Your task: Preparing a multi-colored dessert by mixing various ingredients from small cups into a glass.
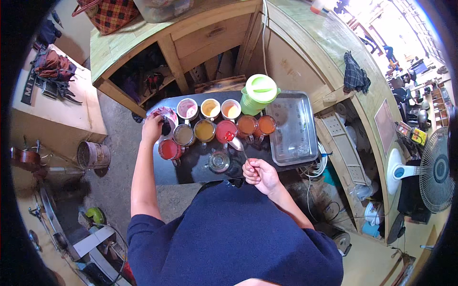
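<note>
My left hand holds the left rim of a white tub smeared inside with pink; its fingertips are partly hidden. A metal spoon is pinched by its handle in my right hand. Glistening red pieces sit at the spoon's tip, over a glass mug of pink liquid. Beside that mug stand glass mugs of grey-brown, yellow-brown, brown-orange and orange liquid. Nearer me are a mug of red liquid and a clear glass mug.
White cups with pink, yellow and orange residue line the dark table's far side. A lidded green pitcher stands beside a metal tray. Wooden counters surround the table; a fan is at right.
</note>
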Demonstrator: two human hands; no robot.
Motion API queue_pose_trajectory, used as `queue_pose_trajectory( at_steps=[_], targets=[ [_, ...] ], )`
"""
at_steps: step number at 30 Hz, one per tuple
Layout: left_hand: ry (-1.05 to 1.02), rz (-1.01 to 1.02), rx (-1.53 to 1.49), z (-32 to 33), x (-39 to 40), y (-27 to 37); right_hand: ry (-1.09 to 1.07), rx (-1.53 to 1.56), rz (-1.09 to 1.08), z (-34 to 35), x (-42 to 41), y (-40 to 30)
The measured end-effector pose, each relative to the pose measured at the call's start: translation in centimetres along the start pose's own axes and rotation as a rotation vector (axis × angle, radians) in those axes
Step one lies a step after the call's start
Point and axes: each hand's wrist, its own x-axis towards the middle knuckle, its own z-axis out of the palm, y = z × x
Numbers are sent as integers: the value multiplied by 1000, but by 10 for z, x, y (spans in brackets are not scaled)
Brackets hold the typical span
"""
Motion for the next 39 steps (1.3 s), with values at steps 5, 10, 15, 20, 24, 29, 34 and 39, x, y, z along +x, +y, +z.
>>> queue_pose_trajectory(
  at_steps=[5, 10, 15, 20, 24, 29, 34, 39],
  targets=[
    [196, 46, -392, -18, -22, 3, -19, -11, -15, -2, 6, 3],
    [377, -100, -990, -37, -36, 17, -23, -47, 19, 5, 11, 1],
    [635, -512, -1757, -72, -40, 79, -23, -44, 20, 7, 14, 4],
    [195, -375, -2112, -83, -60, 122, -57, -49, 7, 8, 14, 4],
    [107, -312, -1879, -98, -74, 170, 1, -113, -21, 9, 13, 2],
    [72, -199, -1797, -114, -93, 210, 51, -205, -68, 14, 9, 0],
    [87, -72, -1509, -111, -102, 219, 103, -232, -165, 17, 6, 0],
    [323, 140, -1000, -110, -109, 233, 252, -420, -260, 22, 3, 2]
  ],
)
